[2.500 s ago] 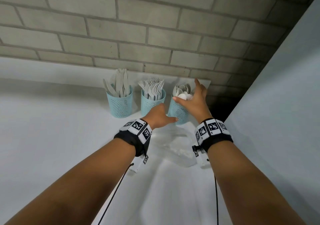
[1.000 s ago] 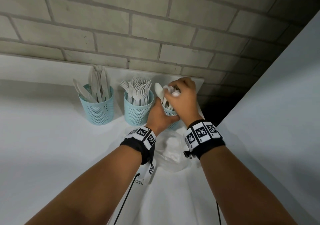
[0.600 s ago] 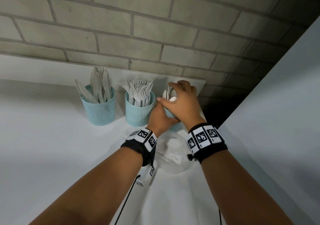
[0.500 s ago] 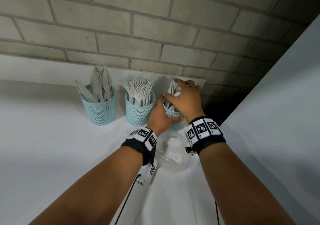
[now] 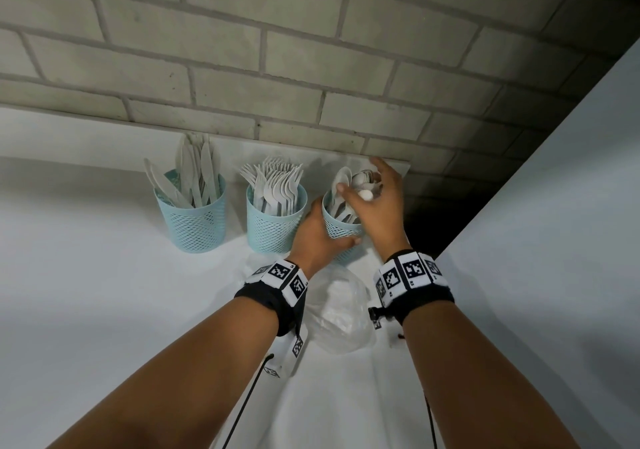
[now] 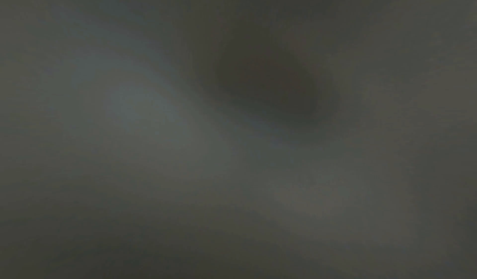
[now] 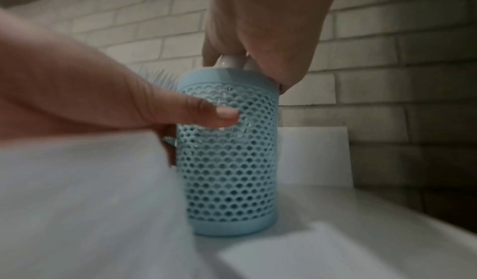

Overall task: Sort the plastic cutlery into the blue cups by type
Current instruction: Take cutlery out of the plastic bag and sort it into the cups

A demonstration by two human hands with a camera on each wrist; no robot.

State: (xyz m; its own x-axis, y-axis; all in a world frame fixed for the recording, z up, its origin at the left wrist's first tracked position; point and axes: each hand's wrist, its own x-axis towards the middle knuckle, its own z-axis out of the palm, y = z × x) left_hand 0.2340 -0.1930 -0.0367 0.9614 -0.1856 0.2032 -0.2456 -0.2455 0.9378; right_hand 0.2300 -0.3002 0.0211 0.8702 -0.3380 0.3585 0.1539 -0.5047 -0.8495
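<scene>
**No legible text in any view**

No words, brand names, numbers or signs can be read. The only printed markings are black-and-white square coded patterns on the left wristband and the right wristband, plus similar squares on the white tag hanging below the left wrist; these carry no readable characters. The left wrist view is dark and shows nothing legible. The right wrist view shows no lettering.
</scene>
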